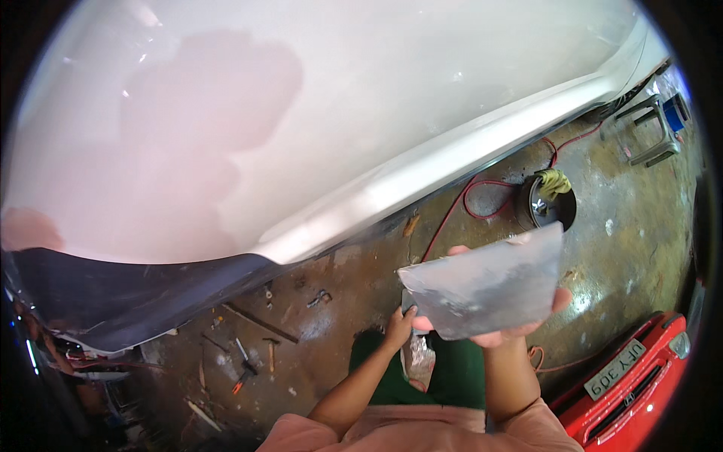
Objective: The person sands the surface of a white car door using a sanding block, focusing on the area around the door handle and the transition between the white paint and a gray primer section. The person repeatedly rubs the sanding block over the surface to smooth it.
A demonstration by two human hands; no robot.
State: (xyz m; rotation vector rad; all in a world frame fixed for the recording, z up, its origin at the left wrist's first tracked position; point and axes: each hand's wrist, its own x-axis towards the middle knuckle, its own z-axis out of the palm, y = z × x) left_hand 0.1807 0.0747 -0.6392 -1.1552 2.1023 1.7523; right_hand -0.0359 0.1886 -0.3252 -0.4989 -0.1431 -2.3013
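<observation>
My right hand (493, 339) holds up a flat grey plate (489, 282) with darker smears across its face, tilted, fingers wrapped under and around its edges. Close to the plate's left corner, my left hand (399, 329) is closed on a narrow greyish piece that the plate partly hides; I cannot make out its kind. Just below that hand, a shiny, crinkled, see-through strip (419, 360) shows in front of my green trousers. Ahead of me spreads a white car body panel (361, 98) with pinkish patches on its left side. Neither hand touches it.
A dark bucket (546, 207) with a yellowish cloth (553, 183) stands right of the panel, beside a red hose (482, 184). A grey stool (659, 132) lies farther right. Hammers and other tools (245, 369) litter the floor at left. A red car bumper (633, 384) sits lower right.
</observation>
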